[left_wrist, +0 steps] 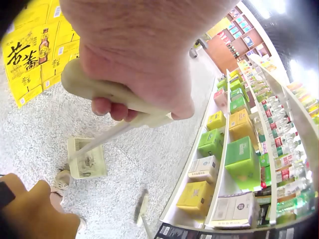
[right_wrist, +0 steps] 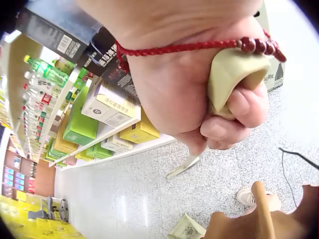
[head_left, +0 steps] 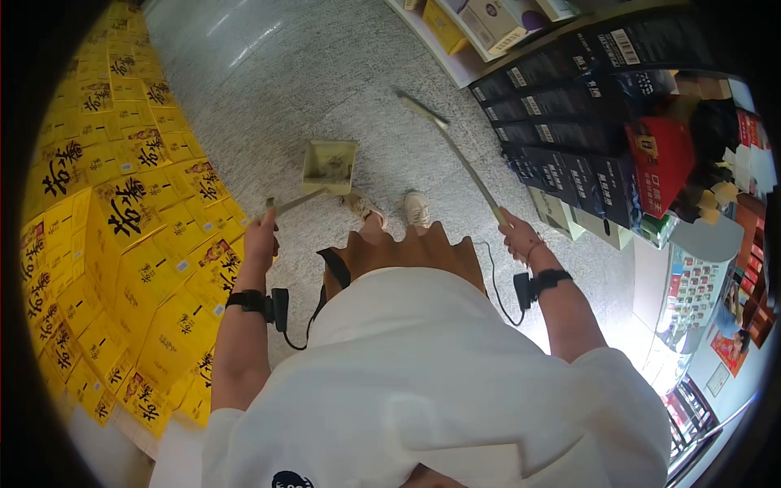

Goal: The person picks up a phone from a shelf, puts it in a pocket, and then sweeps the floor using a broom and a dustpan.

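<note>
My left hand (head_left: 259,241) grips the cream handle (left_wrist: 79,84) of a long-handled dustpan (head_left: 311,169). The pan is down by my feet, its opening away from me, with dark debris inside. In the left wrist view, the fingers curl under the handle's thick end. My right hand (head_left: 521,237) holds a broom by its pole (head_left: 472,171), which slants forward to a narrow broom head (head_left: 425,109) to the right of the dustpan. Fingers wrap the broom's hollow cream handle end (right_wrist: 227,74) in the right wrist view.
Stacked yellow cartons (head_left: 154,211) line the left side. Dark boxes (head_left: 561,114) stand at the right, below a red package (head_left: 663,163). Shelves hold green boxes (left_wrist: 242,162) and bottles (left_wrist: 284,159). Speckled grey floor (head_left: 244,98) lies ahead; my shoes (head_left: 416,210) are behind the dustpan.
</note>
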`<state>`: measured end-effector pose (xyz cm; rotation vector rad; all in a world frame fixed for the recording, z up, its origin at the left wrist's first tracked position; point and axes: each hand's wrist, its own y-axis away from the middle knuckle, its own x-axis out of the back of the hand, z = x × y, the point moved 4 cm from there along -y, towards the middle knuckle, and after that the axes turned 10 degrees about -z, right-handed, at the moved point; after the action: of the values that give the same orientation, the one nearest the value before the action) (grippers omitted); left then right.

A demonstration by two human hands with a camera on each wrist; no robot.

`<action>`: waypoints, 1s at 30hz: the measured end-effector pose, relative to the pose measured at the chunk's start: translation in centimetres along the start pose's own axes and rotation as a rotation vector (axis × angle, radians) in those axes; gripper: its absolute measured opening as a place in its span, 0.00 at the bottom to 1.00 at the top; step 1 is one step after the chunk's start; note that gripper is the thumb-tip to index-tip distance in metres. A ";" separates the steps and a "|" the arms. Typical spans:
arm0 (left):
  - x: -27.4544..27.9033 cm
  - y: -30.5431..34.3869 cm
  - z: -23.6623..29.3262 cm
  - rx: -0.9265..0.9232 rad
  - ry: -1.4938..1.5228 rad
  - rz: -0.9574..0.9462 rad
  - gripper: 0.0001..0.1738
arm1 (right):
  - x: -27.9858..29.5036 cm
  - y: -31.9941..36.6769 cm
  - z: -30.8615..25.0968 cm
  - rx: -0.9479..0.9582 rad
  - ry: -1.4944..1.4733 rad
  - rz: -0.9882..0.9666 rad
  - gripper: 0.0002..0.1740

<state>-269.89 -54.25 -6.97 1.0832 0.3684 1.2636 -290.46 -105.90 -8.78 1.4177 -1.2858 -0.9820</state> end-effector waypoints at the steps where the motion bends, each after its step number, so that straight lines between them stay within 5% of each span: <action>1: -0.6 0.1 0.3 -0.001 0.002 -0.004 0.25 | 0.3 1.9 0.1 -0.028 -0.017 0.010 0.32; 10: -4.9 2.7 0.9 -0.038 0.109 0.070 0.26 | 7.6 -0.4 3.2 0.010 -0.193 0.089 0.33; 14: -7.2 3.8 0.2 -0.065 0.112 0.056 0.26 | 4.9 -4.2 1.4 -0.005 -0.263 -0.128 0.33; 18: -8.4 5.0 0.0 -0.085 0.032 0.077 0.26 | 2.3 -2.1 0.9 0.042 -0.171 -0.083 0.25; 24: -9.3 6.9 -1.6 -0.034 0.012 0.100 0.25 | 1.5 0.5 0.6 0.001 -0.008 -0.234 0.36; 30: -9.5 9.1 -4.0 -0.029 0.021 0.096 0.25 | 2.5 1.9 -0.4 0.043 0.030 -0.122 0.34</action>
<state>-281.23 -61.68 -4.61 1.0743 0.3162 1.3626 -290.18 -108.35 -6.79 1.5535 -1.2155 -1.0155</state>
